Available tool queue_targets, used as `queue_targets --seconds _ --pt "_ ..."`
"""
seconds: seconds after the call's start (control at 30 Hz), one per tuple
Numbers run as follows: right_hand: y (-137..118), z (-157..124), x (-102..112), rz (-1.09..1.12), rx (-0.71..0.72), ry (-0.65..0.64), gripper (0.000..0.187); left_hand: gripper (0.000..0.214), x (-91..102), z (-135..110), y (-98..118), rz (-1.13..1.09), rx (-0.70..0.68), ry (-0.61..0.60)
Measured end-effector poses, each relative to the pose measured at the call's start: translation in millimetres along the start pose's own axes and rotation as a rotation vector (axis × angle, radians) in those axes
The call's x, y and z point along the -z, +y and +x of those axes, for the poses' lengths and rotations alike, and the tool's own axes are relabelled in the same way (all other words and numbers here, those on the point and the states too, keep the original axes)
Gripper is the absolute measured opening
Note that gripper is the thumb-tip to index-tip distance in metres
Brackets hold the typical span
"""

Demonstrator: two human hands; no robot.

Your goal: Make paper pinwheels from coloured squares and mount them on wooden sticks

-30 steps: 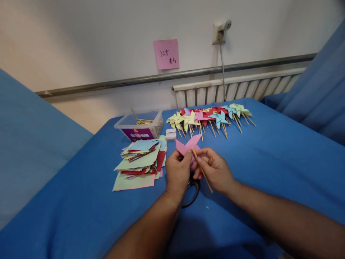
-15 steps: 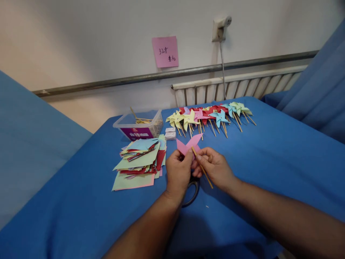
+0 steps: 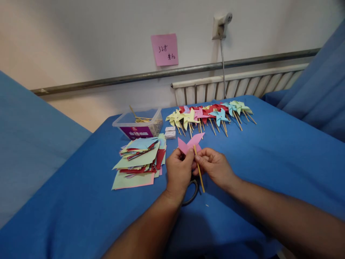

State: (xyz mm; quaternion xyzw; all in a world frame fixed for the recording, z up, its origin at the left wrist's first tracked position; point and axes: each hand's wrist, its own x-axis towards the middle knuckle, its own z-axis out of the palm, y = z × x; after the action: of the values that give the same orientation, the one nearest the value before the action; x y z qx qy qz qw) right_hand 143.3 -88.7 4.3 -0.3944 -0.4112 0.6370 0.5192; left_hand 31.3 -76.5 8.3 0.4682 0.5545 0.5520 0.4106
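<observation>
My left hand point(image 3: 178, 172) is closed in a pinch on a pink paper pinwheel point(image 3: 190, 143), whose points stick up above my fingers. My right hand point(image 3: 214, 166) is closed on a thin wooden stick point(image 3: 199, 169) that runs from the pinwheel's back down past my fingers. Both hands meet over the blue cloth point(image 3: 269, 158), just above black scissors point(image 3: 192, 191), which they partly hide.
A pile of coloured paper squares point(image 3: 140, 162) lies left of my hands. Behind it stand a clear box of sticks point(image 3: 138, 125) and small white boxes point(image 3: 170, 132). A row of finished pinwheels point(image 3: 210, 115) lies at the far edge, before a radiator point(image 3: 237, 84).
The stick in my right hand has swung from a slant to nearly upright. Both hands stayed in place with the pinwheel.
</observation>
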Motion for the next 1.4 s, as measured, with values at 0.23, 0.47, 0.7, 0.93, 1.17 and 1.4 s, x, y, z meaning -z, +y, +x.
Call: queue_targets --seconds 0.23,0.47,0.7,0.93,1.17,1.4 --pt "-1.1 -0.1 -0.9 -0.006 0.015 -0.008 0.04 0.032 0.5 -0.4 0.5 -0.074 0.066 -0.005" --pt "-1.6 -0.4 -0.9 -0.015 0.012 0.004 0.04 0.032 -0.2 -1.7 3.3 -0.098 0.066 -0.003" --pt "-1.6 -0.5 -0.4 -0.005 0.011 0.012 0.04 0.031 0.1 -1.9 2.9 -0.035 0.02 -0.001" --pt "-2.4 -0.6 -0.2 -0.02 0.01 0.019 0.04 0.026 0.2 -2.2 6.1 0.026 -0.03 0.036" --pt "-3.4 -0.7 0.5 -0.051 0.007 0.036 0.038 0.024 0.3 -2.4 6.6 0.055 -0.06 0.027" --pt "-6.1 -1.5 0.6 -0.069 -0.002 0.056 0.036 0.026 1.4 -2.5 6.9 0.105 -0.066 0.04"
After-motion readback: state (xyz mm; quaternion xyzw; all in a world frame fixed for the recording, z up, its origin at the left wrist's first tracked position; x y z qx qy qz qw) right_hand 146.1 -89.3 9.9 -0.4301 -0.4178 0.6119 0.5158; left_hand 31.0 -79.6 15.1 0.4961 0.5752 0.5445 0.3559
